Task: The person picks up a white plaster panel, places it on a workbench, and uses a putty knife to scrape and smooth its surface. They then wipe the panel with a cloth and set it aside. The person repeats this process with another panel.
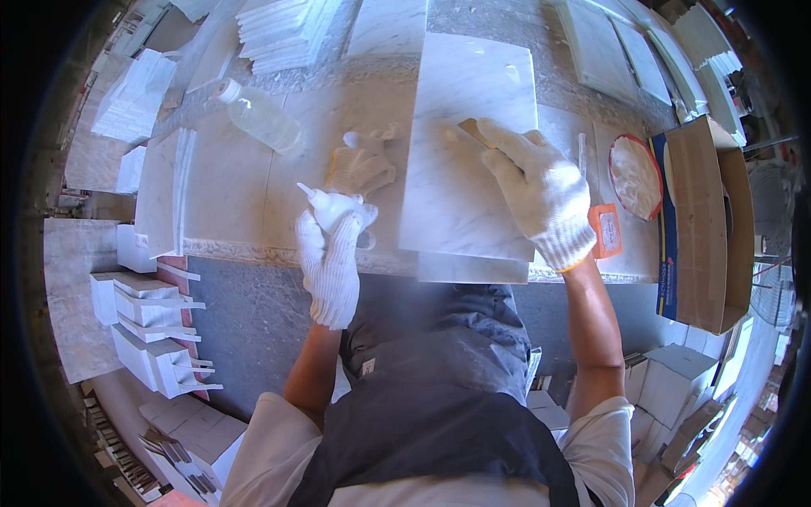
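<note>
My left hand (328,275), in a white knit glove, is closed around a small white squeeze bottle (336,209). The bottle's thin nozzle points up and to the left, in front of the bench edge. My right hand (541,190), gloved too, pinches a small tan flat piece (474,131) over a pale grey-veined marble slab (460,198). Whether that piece touches the slab I cannot tell. The slab lies lengthwise, its near end above another pale slab (473,269) that sticks out toward me. Between my hands, left of the slab, lies a crumpled white glove (365,165).
A clear bottle (263,120) lies on its side at the left. Right of my right hand are an orange packet (606,231), a red-rimmed round container (635,177) of white material and a cardboard box (697,224). Stacked white tiles (285,32) stand at the back, wrapped bundles (152,334) at lower left.
</note>
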A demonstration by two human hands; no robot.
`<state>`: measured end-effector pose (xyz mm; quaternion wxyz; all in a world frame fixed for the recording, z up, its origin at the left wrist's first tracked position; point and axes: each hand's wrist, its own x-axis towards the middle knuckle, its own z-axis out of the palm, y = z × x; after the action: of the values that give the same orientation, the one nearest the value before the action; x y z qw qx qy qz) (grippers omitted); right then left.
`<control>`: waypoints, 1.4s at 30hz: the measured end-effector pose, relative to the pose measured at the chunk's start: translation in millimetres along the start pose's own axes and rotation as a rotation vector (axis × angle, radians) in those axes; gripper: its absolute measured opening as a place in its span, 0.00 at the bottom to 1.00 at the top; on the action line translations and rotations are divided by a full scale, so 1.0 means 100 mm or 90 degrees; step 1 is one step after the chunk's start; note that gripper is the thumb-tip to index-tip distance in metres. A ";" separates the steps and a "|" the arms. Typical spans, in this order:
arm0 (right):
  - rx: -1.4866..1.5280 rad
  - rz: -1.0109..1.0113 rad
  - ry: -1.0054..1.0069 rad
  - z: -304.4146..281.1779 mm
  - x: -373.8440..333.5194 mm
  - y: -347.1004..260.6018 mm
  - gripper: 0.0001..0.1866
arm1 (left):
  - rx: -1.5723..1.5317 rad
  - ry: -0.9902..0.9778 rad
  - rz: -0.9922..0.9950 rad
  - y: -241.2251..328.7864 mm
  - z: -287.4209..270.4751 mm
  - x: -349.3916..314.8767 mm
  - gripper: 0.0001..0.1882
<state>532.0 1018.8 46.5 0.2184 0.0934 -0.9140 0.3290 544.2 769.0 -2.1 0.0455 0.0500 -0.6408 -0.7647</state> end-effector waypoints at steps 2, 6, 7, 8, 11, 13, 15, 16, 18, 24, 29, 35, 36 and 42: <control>0.034 0.027 -0.034 -0.10 -0.04 -0.02 0.20 | 0.008 0.001 -0.018 0.00 -0.01 0.00 0.15; 0.060 0.075 -0.092 -0.08 -0.07 -0.02 0.20 | 0.003 0.003 -0.025 -0.01 -0.01 0.01 0.14; 0.078 0.047 -0.084 -0.03 -0.07 -0.02 0.20 | 0.009 -0.006 -0.022 -0.02 -0.01 0.02 0.14; 0.072 0.049 -0.091 0.00 -0.07 -0.01 0.19 | 0.015 -0.014 -0.018 -0.01 -0.01 0.02 0.14; 0.006 0.111 -0.145 0.05 -0.08 0.02 0.19 | 0.016 -0.007 -0.016 0.00 0.01 0.01 0.14; 0.013 0.106 -0.137 0.10 -0.04 0.04 0.19 | 0.021 0.004 -0.013 0.01 0.02 -0.01 0.15; 0.010 0.093 -0.120 0.14 0.02 0.06 0.19 | 0.033 0.015 0.004 0.03 0.02 -0.02 0.15; 0.004 0.083 -0.108 0.14 0.04 0.07 0.19 | 0.035 0.016 -0.007 0.03 0.02 -0.02 0.15; -0.048 0.041 -0.095 0.14 0.05 0.06 0.19 | 0.020 0.020 0.003 0.04 0.02 -0.03 0.15; -0.137 0.008 -0.129 0.07 -0.11 -0.06 0.19 | -0.005 -0.007 0.029 0.03 0.00 -0.02 0.16; -0.136 -0.057 -0.071 0.07 -0.11 -0.03 0.19 | 0.007 -0.018 0.004 0.00 0.01 -0.02 0.18; -0.166 -0.121 -0.001 0.15 0.00 0.03 0.17 | 0.013 -0.012 0.029 0.01 0.05 -0.07 0.18; -0.158 -0.119 -0.015 0.14 -0.01 0.01 0.17 | 0.009 -0.012 0.034 0.03 0.05 -0.07 0.18; -0.098 -0.022 -0.067 0.02 -0.16 -0.12 0.19 | 0.141 -0.066 -0.014 0.12 0.06 0.11 0.22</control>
<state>549.2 1008.6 44.0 0.1819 0.1095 -0.9450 0.2488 532.2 770.8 10.1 -0.0019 0.0226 -0.7224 -0.6911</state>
